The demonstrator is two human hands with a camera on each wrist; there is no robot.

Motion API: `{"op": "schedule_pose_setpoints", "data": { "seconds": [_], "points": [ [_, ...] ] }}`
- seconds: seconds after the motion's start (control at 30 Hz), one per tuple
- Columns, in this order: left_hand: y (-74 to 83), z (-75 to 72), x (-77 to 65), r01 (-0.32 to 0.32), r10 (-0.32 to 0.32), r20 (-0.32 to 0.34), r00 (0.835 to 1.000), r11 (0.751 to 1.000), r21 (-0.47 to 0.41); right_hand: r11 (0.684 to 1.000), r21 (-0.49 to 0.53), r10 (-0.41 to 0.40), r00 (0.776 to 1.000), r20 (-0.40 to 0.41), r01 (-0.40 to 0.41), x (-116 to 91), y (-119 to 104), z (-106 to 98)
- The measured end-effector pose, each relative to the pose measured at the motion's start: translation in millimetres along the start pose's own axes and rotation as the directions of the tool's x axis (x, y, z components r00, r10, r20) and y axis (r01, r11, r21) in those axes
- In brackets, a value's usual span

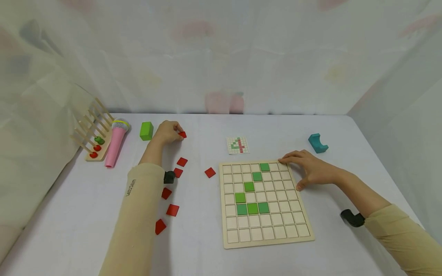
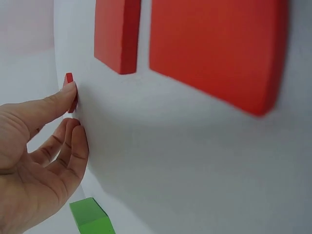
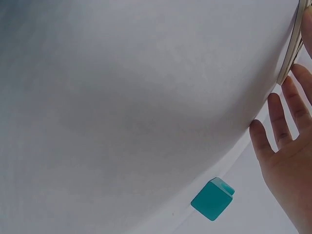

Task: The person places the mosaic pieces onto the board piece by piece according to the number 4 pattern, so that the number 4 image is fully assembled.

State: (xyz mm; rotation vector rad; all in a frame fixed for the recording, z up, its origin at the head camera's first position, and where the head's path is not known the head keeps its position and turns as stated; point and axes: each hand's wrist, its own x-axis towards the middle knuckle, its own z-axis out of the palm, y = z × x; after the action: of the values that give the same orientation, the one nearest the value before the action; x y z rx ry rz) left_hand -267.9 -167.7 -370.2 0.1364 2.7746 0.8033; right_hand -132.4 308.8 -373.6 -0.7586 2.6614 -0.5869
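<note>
At the back left of the table, my left hand (image 1: 167, 132) pinches a red square tile (image 1: 182, 134) between thumb and fingers. The left wrist view shows the thumb on the face of that tile (image 2: 71, 91), close to the tabletop. My right hand (image 1: 312, 168) rests at the upper right corner of a wooden grid board (image 1: 269, 242), thumb at its right edge. Its fingers look fairly straight in the right wrist view, touching the board edge (image 3: 288, 53). Several green tiles (image 1: 253, 208) sit in the board's squares. More red tiles (image 1: 172, 210) lie loose left of the board.
A small card (image 1: 237, 146) with a green and red 4 pattern lies behind the board. A green block (image 1: 146, 131), a pink microphone (image 1: 116, 147) and a pegged wooden stand (image 1: 100, 152) are at the left. A teal arch block (image 1: 317, 143) lies behind my right hand.
</note>
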Motion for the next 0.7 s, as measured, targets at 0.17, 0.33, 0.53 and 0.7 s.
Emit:
{"op": "schedule_pose_setpoints", "data": {
  "seconds": [0.17,0.33,0.53,0.7],
  "points": [
    [1.4,1.6,0.4,0.007,-0.006,-0.024,1.000,1.000,0.029,1.000,-0.002,0.000,1.000,0.000,0.000,0.1,-1.1,-0.2],
    [4.1,4.2,1.1,0.024,-0.022,-0.064,0.998,0.999,0.034,1.000,-0.012,-0.010,1.000,-0.005,0.010,0.7,-1.0,0.0],
    [10.2,5.0,0.6,0.009,-0.005,-0.073,0.997,0.999,0.048,1.000,-0.017,-0.014,1.000,-0.009,0.014,0.7,-0.3,0.4],
    [18.7,10.5,0.9,-0.031,0.035,-0.076,0.996,0.998,0.049,1.000,-0.018,-0.014,1.000,-0.010,0.014,0.9,-0.1,0.7]
  ]
}}
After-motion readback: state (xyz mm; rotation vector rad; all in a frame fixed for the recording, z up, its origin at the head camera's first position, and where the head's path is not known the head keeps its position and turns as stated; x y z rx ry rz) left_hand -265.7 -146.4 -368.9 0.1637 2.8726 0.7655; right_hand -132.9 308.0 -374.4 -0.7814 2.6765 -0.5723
